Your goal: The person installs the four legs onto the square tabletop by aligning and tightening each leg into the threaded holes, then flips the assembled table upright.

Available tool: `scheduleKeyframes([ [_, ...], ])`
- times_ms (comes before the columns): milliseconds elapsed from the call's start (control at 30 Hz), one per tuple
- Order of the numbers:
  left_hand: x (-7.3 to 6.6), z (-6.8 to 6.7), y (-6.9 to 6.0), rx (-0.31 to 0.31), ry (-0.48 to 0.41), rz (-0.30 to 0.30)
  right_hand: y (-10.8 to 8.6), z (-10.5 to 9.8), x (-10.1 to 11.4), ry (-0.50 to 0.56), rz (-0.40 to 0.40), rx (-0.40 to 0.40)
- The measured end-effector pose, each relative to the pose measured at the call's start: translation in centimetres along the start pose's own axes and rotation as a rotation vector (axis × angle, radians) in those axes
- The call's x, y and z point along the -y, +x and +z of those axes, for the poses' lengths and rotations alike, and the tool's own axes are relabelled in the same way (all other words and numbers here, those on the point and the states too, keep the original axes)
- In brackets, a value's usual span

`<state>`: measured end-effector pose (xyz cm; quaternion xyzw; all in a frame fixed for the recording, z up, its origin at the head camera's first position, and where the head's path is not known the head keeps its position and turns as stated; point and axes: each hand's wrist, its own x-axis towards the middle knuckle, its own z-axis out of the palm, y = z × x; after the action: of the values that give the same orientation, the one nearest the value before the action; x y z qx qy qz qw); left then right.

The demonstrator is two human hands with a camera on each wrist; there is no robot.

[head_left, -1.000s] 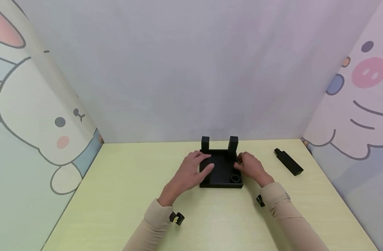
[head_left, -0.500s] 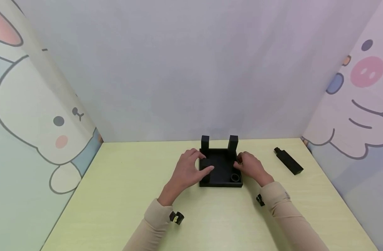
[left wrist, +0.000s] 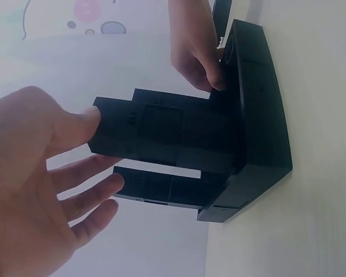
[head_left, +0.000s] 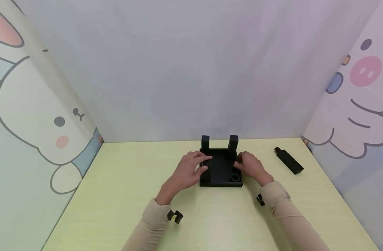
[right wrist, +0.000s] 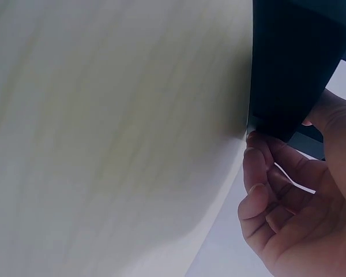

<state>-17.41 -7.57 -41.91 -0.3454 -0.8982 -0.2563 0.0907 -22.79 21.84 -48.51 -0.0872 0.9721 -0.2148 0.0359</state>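
An upturned black square tabletop (head_left: 221,167) with a raised rim lies on the table, two legs upright at its back corners. Its front right corner shows a round socket (head_left: 235,177). My left hand (head_left: 186,170) pinches the upper end of the front left leg (left wrist: 161,133); the left wrist view shows the thumb on its near face, the index fingertip partly hidden behind, the other fingers spread. My right hand (head_left: 252,167) grips the tabletop's right rim, thumb inside. In the right wrist view its fingers (right wrist: 256,205) are curled at the outer side.
A loose black leg (head_left: 289,162) with a narrow peg at one end lies to the right on the pale yellow table (head_left: 132,195). A plain light wall (head_left: 179,87) stands behind, with cartoon-printed walls on both sides.
My left thumb has drawn back left onto the front left leg, and the index finger reaches further right over its top. The right hand and tabletop have stayed put.
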Motion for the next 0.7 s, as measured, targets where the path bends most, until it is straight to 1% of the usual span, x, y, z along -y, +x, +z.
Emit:
scheduleKeyframes([
  [67, 0.1, -0.1, 0.0, 0.012, -0.029, 0.011, 0.0, 0.0, 0.0, -0.003, 0.006, 0.002],
  [133, 0.1, -0.1, -0.1, 0.032, -0.067, -0.005, 0.0, 0.1, -0.1, -0.005, 0.008, 0.001],
  [200, 0.1, -0.1, -0.1, 0.05, -0.094, -0.05, 0.1, 0.1, -0.1, -0.008, 0.001, -0.001],
  [267, 0.2, 0.1, -0.2, 0.052, -0.099, -0.114, 0.0, 0.2, -0.2, -0.011, 0.0, -0.003],
  [333, 0.2, 0.3, -0.2, 0.028, -0.077, -0.168, 0.0, 0.2, -0.2, -0.012, 0.001, -0.004],
  [400, 0.3, 0.6, -0.2, -0.011, -0.034, -0.2, 0.0, 0.2, -0.1, -0.011, 0.007, -0.005],
  [433, 0.3, 0.7, -0.2, -0.031, -0.019, -0.208, 0.0, 0.2, 0.0, -0.009, 0.009, -0.006],
  [533, 0.3, 0.9, -0.1, -0.08, 0.015, -0.197, 0.0, 0.1, 0.1, -0.004, 0.008, -0.006],
  [600, 0.2, 1.0, -0.1, -0.087, 0.029, -0.188, 0.0, 0.1, 0.1, -0.005, 0.004, -0.006],
  [700, 0.1, 1.0, -0.1, -0.071, 0.036, -0.179, 0.0, 0.1, 0.1, -0.007, 0.007, -0.007],
])
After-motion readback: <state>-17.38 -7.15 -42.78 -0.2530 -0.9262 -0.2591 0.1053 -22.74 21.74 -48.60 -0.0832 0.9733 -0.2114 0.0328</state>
